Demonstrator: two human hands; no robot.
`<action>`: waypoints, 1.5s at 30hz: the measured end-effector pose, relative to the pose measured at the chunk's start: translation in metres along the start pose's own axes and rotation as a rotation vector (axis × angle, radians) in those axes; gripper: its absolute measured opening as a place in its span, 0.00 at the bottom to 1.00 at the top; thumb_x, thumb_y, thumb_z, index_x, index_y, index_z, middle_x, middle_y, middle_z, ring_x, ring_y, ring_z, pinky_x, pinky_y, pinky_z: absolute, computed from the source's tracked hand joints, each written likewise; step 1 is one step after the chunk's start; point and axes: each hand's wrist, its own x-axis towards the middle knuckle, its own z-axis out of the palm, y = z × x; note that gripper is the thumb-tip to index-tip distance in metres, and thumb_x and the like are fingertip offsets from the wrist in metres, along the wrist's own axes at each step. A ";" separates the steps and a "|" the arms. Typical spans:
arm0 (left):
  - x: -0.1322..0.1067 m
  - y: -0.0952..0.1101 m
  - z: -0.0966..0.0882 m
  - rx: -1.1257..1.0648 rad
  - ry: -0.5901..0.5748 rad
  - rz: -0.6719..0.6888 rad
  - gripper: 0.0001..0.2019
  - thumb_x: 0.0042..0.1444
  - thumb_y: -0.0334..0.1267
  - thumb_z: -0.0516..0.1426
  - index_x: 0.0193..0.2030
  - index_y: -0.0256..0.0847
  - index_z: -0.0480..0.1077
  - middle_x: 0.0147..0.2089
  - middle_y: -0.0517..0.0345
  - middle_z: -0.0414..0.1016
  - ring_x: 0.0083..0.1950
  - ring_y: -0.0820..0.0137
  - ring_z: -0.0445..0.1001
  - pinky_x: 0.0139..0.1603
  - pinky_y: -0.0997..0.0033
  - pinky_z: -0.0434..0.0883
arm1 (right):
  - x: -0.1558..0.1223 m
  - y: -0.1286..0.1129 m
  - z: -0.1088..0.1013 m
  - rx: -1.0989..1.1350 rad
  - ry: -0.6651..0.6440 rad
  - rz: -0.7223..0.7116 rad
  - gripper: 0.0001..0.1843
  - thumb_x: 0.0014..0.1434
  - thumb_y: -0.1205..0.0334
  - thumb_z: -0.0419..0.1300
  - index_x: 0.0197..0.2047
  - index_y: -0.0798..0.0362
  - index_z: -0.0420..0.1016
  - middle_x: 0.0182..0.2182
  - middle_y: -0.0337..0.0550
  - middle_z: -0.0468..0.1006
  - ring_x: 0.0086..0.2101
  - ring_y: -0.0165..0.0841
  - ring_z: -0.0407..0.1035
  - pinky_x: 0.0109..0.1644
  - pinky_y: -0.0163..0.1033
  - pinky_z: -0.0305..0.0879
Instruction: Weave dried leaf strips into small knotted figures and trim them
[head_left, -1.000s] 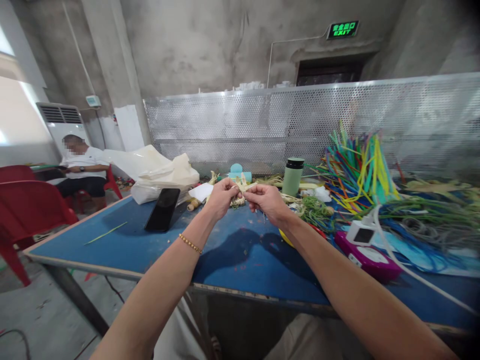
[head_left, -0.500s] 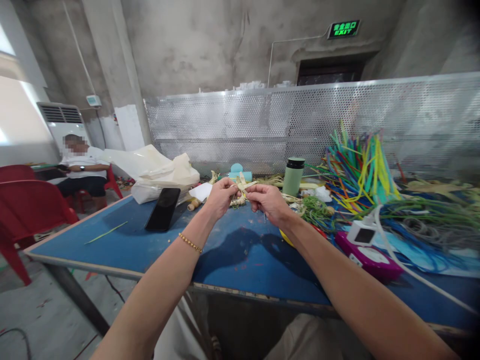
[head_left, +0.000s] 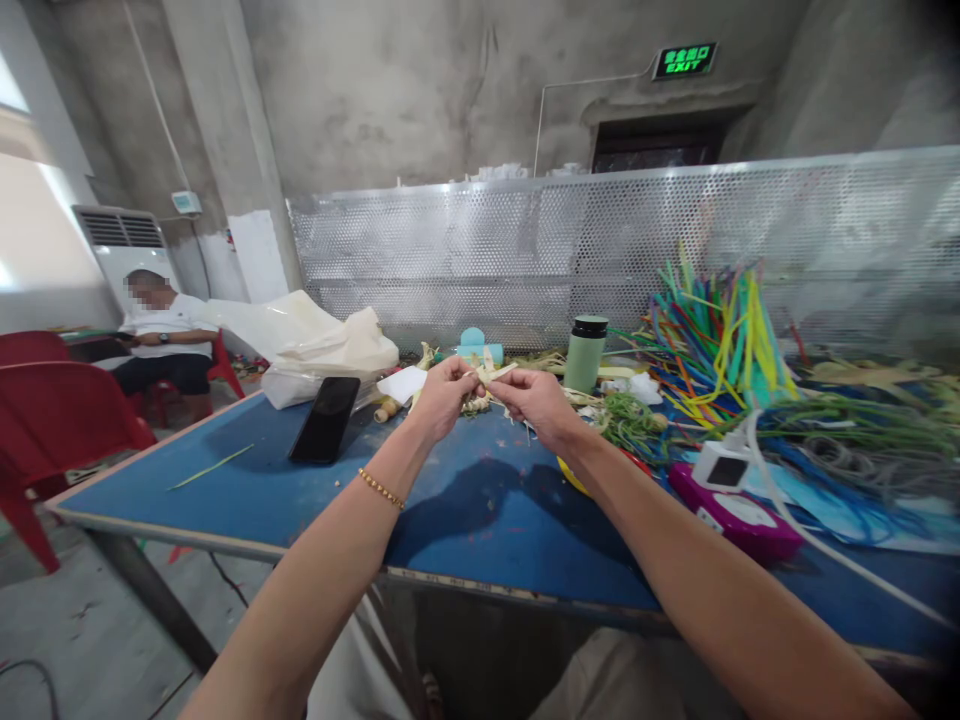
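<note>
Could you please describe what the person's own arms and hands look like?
The left hand and right hand are gloveless, with no sleeves in view. A gold-coloured beaded bracelet circles the left forearm; the right is bare.

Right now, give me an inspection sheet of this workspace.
Surface: blue tabletop, strewn along the back and right.
Things in hand: pale strips, partly hidden.
Clutter: black phone, plastic bag, green bottle, heap of coloured strips.
Hands: left hand and right hand both pinch the pale strips.
Cables: white cable beside white charger at right; dark cable on floor.
Surroundings: perforated screen behind, red chair and seated person at left.
</note>
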 end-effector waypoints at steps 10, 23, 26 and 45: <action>-0.001 0.004 0.001 -0.075 -0.004 -0.037 0.09 0.46 0.27 0.60 0.25 0.38 0.62 0.20 0.62 0.68 0.24 0.77 0.66 0.31 0.75 0.61 | -0.001 0.003 0.001 0.071 -0.028 -0.001 0.10 0.44 0.59 0.66 0.27 0.55 0.72 0.14 0.31 0.65 0.16 0.23 0.56 0.19 0.32 0.54; -0.004 0.007 0.003 -0.128 0.029 -0.229 0.08 0.43 0.22 0.58 0.28 0.35 0.66 0.21 0.60 0.69 0.22 0.75 0.69 0.29 0.73 0.64 | 0.001 0.006 -0.001 0.054 -0.033 0.087 0.02 0.42 0.66 0.60 0.24 0.54 0.71 0.11 0.31 0.64 0.13 0.23 0.55 0.17 0.32 0.50; -0.004 0.011 0.003 -0.145 -0.042 -0.246 0.11 0.40 0.21 0.58 0.33 0.33 0.70 0.27 0.57 0.73 0.23 0.77 0.68 0.30 0.72 0.65 | 0.001 0.007 0.000 0.051 -0.034 0.082 0.02 0.42 0.66 0.60 0.24 0.54 0.72 0.11 0.31 0.64 0.13 0.23 0.54 0.17 0.32 0.50; -0.003 -0.001 -0.005 -0.012 -0.187 -0.182 0.12 0.47 0.40 0.66 0.26 0.33 0.72 0.23 0.58 0.68 0.25 0.76 0.64 0.29 0.71 0.59 | 0.005 -0.001 -0.014 -0.049 0.045 -0.031 0.16 0.48 0.51 0.67 0.23 0.54 0.69 0.15 0.33 0.66 0.16 0.23 0.58 0.18 0.31 0.56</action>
